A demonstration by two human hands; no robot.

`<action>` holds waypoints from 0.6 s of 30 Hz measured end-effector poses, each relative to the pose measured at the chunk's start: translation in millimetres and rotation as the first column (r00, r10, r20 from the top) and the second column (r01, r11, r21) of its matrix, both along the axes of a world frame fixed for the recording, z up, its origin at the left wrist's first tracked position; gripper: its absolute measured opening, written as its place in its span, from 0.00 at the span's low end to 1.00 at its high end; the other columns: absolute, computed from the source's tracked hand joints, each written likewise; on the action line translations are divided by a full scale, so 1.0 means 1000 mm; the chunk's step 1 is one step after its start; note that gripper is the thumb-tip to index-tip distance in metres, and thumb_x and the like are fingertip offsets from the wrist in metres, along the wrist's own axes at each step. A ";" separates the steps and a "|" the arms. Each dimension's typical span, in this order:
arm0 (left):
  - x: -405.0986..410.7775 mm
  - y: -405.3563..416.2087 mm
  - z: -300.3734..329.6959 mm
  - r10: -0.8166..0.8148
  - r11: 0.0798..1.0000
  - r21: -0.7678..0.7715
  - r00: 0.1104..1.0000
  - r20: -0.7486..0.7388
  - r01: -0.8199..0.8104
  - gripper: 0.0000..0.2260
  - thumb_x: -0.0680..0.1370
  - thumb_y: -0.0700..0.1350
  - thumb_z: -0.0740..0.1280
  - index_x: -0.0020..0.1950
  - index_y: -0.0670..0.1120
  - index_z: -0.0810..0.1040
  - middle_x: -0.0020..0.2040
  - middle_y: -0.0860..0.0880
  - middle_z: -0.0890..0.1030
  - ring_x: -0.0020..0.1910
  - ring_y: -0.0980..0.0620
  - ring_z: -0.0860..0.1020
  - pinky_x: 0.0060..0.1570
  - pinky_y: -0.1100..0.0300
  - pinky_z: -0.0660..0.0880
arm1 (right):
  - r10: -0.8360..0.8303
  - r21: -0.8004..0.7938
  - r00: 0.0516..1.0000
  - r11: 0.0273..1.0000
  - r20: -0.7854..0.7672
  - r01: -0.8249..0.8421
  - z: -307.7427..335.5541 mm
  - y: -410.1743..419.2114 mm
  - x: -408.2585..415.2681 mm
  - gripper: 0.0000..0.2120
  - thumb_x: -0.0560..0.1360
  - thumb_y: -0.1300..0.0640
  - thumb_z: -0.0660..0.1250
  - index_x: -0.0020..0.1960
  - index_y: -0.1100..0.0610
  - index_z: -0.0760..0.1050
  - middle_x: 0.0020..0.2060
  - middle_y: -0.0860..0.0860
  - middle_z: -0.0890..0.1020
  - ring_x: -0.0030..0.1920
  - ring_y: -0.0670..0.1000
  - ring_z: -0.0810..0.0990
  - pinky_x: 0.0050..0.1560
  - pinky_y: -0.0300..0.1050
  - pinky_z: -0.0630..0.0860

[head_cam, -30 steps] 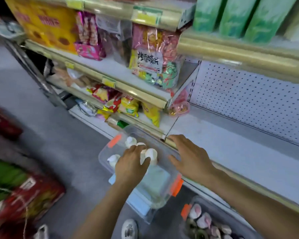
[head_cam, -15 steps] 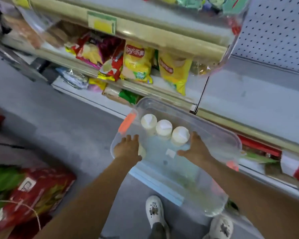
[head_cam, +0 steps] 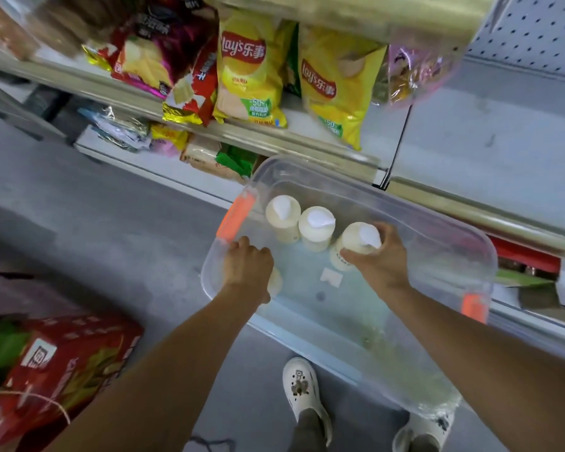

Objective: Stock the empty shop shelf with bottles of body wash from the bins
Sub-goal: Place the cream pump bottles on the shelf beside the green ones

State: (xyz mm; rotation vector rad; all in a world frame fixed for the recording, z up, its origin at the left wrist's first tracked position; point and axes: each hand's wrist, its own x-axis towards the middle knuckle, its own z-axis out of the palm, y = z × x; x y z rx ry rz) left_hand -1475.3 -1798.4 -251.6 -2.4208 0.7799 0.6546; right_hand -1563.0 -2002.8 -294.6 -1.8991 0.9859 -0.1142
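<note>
Both hands work inside the clear bin [head_cam: 454, 243] on the floor. The left hand [head_cam: 248, 267] curls over a bottle [head_cam: 274, 282] at the bin's near-left corner; the right hand [head_cam: 380, 256] grips another bottle [head_cam: 356, 243]. Two bottles [head_cam: 282, 216] stand along the far-left wall. Beyond the far rim, the shelf [head_cam: 486, 151] appears unstocked, so stocking seems barely begun, with open room above.

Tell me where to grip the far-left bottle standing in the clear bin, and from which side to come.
Grip the far-left bottle round its cylindrical body just below the pump head, coming from above and the near-left. It stands upright; the next bottle crowds its right side, and the bin wall stands behind it.
</note>
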 end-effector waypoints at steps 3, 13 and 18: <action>-0.010 0.000 0.029 0.109 0.981 -0.156 0.992 -0.068 -0.118 0.31 0.67 0.60 0.74 0.66 0.52 0.69 0.57 0.51 0.79 0.59 0.47 0.75 0.54 0.55 0.71 | 0.032 0.055 0.999 0.998 0.003 -0.032 0.022 -0.010 -0.014 0.31 0.58 0.55 0.82 0.55 0.52 0.69 0.49 0.47 0.77 0.51 0.52 0.77 0.50 0.50 0.77; -0.081 -0.033 0.195 0.245 0.568 -0.733 0.927 -0.284 -0.375 0.34 0.60 0.51 0.81 0.65 0.58 0.76 0.59 0.56 0.79 0.57 0.52 0.77 0.52 0.62 0.71 | 0.196 0.204 0.956 0.949 0.218 -0.241 0.205 -0.068 -0.075 0.25 0.59 0.62 0.82 0.51 0.52 0.77 0.44 0.48 0.84 0.43 0.47 0.83 0.41 0.39 0.77; -0.107 -0.078 0.287 0.194 0.317 -0.897 0.947 -0.257 -0.308 0.35 0.58 0.52 0.82 0.62 0.62 0.73 0.52 0.59 0.79 0.51 0.54 0.77 0.47 0.61 0.73 | 0.241 0.163 0.903 0.935 0.355 -0.314 0.320 -0.115 -0.107 0.22 0.64 0.64 0.79 0.56 0.56 0.77 0.45 0.46 0.85 0.45 0.44 0.84 0.44 0.38 0.78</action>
